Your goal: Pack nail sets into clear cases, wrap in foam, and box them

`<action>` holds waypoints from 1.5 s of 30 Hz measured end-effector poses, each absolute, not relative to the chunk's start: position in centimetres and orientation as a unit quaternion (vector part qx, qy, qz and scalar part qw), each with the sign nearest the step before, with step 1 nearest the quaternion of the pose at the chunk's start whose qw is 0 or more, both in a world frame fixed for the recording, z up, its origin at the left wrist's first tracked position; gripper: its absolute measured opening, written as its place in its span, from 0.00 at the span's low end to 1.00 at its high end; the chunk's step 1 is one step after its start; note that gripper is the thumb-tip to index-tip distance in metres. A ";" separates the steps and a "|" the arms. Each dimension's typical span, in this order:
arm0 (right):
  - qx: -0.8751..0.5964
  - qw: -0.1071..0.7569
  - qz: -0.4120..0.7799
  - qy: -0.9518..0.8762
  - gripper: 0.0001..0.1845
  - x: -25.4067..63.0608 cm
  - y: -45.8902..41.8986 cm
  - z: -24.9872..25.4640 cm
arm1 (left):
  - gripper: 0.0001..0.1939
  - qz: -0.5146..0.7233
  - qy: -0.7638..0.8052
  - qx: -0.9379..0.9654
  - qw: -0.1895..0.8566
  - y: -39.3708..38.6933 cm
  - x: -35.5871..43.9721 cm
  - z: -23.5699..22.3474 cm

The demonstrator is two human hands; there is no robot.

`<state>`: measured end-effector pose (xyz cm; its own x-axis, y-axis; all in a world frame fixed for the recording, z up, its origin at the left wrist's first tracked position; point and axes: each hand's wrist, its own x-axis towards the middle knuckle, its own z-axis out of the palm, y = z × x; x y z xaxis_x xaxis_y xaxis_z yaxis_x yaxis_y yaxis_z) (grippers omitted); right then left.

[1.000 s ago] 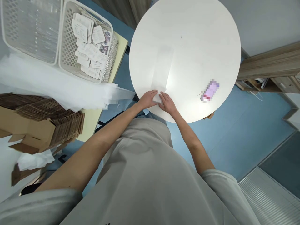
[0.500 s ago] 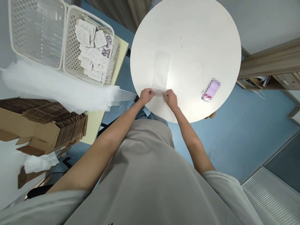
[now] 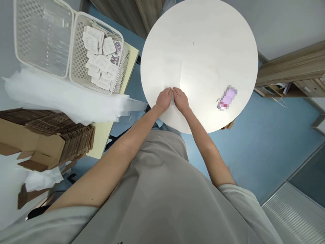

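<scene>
A thin translucent plastic bag (image 3: 173,72) lies flat on the round white table (image 3: 215,44), its long side running away from me. My left hand (image 3: 164,97) rests palm down over the near end of the bag, fingers stretched forward. Beside it, my right hand (image 3: 180,98) lies flat on the same end, also palm down. The fingertips of both hands almost meet at the middle of the bag. Beneath the hands, the bag's near edge is mostly hidden.
On the table's right lies a blurred purple item (image 3: 228,97). To the left stand a white basket (image 3: 98,86) of printed cards, another basket (image 3: 42,69) of clear plastic pieces, a heap of translucent bags (image 3: 68,98) and stacked flattened cardboard boxes (image 3: 76,142). A wooden cabinet (image 3: 291,64) is at right.
Both hands have gone from pinching the bag's side edges to lying flat on it. They have moved inward, close together, and slightly away from me.
</scene>
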<state>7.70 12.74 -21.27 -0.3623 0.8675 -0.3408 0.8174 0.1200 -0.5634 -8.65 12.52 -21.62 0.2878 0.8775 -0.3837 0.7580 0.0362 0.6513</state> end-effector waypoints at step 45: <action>-0.646 0.072 0.315 -0.691 0.29 7.1 12.1 -21.9 | 0.30 0.064 0.587 0.710 0.383 13.3 -9.1 -21.7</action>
<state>7.10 12.06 -21.89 -0.1544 0.9388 -0.3080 0.8483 -0.0339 -0.5285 -9.13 13.29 -21.75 0.3023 0.8830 -0.3590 0.7851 -0.0171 0.6191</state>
